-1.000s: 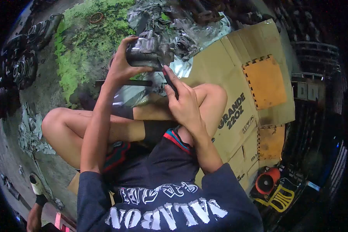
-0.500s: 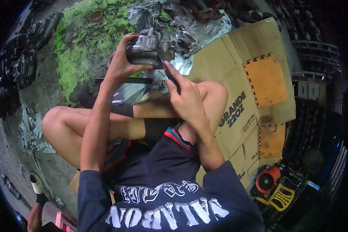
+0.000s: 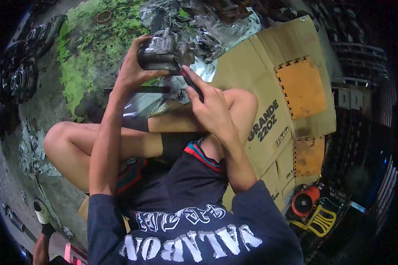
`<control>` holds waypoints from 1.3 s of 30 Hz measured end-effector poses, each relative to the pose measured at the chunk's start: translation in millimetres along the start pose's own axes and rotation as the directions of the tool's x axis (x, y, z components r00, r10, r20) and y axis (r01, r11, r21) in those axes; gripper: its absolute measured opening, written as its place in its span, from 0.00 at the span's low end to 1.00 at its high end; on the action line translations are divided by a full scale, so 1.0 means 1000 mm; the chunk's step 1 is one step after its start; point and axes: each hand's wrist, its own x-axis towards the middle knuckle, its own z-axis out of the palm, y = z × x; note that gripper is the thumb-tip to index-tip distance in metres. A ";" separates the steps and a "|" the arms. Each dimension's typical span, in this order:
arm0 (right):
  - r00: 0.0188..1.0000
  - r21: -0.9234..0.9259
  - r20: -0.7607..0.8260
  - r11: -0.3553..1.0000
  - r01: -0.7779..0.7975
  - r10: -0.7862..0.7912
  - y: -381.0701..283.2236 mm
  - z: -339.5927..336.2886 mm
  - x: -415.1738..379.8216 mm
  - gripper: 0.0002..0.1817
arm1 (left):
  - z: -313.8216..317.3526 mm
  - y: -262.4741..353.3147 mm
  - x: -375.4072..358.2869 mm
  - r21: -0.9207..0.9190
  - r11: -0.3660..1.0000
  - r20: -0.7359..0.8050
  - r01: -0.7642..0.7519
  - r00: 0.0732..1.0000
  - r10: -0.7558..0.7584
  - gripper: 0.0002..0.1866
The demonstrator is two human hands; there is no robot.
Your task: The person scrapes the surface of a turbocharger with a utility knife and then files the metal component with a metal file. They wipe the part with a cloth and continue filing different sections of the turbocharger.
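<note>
My left hand is wrapped around the left side of a grey cast-metal machine part, fingers at its top and thumb along its lower edge. In my right hand is a slim hand tool with a black-and-red handle. A thin metal tip on this tool points up at the lower right of the metal part; whether it touches is hard to see. My right index finger lies along the handle. Below the part, a dark flat bar lies near my crossed legs.
Flattened cardboard with orange foam mats lies to the right. Crumpled rags are beyond the part. Greasy metal parts sit at left. An orange round object is at lower right. Another person's foot shows at lower left.
The metal part, both hands and the tool appear slightly further left and up, while the whole view has also shifted a little. Both grips stay the same.
</note>
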 end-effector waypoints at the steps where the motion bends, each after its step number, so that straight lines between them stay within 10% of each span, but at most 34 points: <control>1: 1.000 0.000 -0.001 1.000 -0.004 0.004 0.001 0.001 -0.001 0.29 | 0.000 0.000 -0.001 0.017 1.000 0.000 -0.008 1.000 0.008 0.56; 34: 0.965 -0.061 -0.200 0.985 0.160 -0.170 0.028 0.019 -0.005 0.30 | -0.001 -0.007 0.005 -0.085 0.996 0.038 0.041 0.999 -0.038 0.59; 36: 0.943 0.541 0.001 0.792 -0.281 0.334 0.014 0.028 -0.014 0.29 | -0.001 -0.007 0.005 -0.046 0.998 0.034 0.033 0.999 -0.031 0.59; 39: 0.933 0.848 0.152 0.442 -0.292 0.325 0.029 0.054 -0.019 0.29 | -0.001 -0.008 0.006 0.008 1.000 0.021 0.006 1.000 -0.006 0.59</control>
